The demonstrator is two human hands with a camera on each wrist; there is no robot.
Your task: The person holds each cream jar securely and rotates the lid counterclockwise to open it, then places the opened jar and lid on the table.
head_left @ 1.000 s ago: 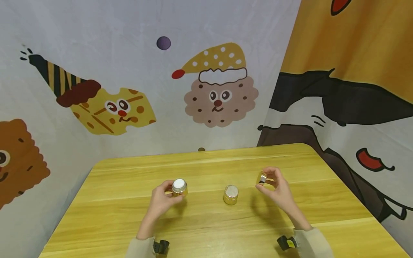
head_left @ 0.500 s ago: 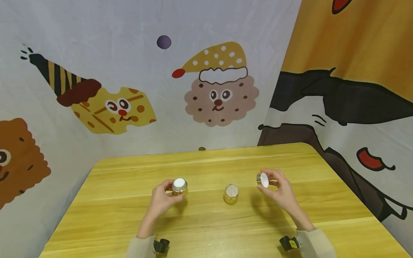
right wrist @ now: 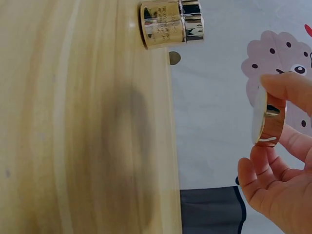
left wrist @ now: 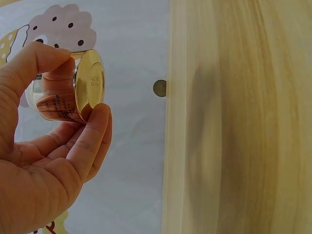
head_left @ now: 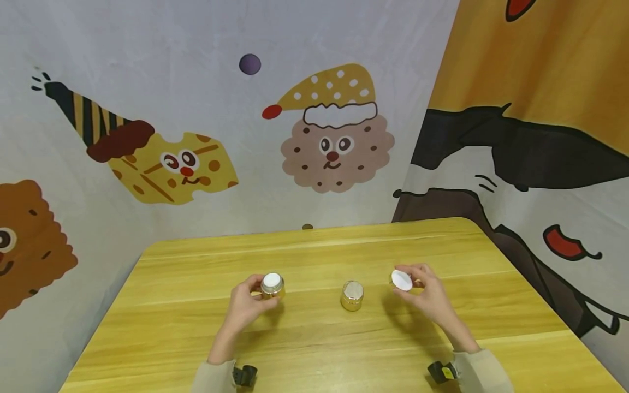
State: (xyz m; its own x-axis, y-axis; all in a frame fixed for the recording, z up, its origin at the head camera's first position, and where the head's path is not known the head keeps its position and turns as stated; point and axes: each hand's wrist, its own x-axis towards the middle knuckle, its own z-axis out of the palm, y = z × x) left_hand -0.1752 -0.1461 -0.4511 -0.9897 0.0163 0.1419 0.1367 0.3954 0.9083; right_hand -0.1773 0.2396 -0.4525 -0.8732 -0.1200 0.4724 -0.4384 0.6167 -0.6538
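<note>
My left hand (head_left: 247,302) grips a small gold cosmetic jar (head_left: 272,286) by its sides, thumb and fingers round it. The jar is uncapped and its white top faces up; the left wrist view shows its shiny gold base (left wrist: 90,80), raised off the table. On the right, my right hand (head_left: 426,292) pinches a round gold lid (head_left: 401,280) between thumb and fingers, its white inside turned toward the head camera. In the right wrist view the lid (right wrist: 269,119) is edge-on. Between the hands, a second gold jar (head_left: 351,296) stands upright with its lid on.
The wooden table (head_left: 314,349) has a rounded far corner at the right. Behind it hangs a pale cloth (head_left: 255,207) printed with cartoon food. A small black wrist camera (head_left: 244,375) sits on each wrist.
My right hand has turned the lid from edge-on to show its white inside, then lowered it slightly. The left hand and its jar have barely moved; the capped jar stays put.
</note>
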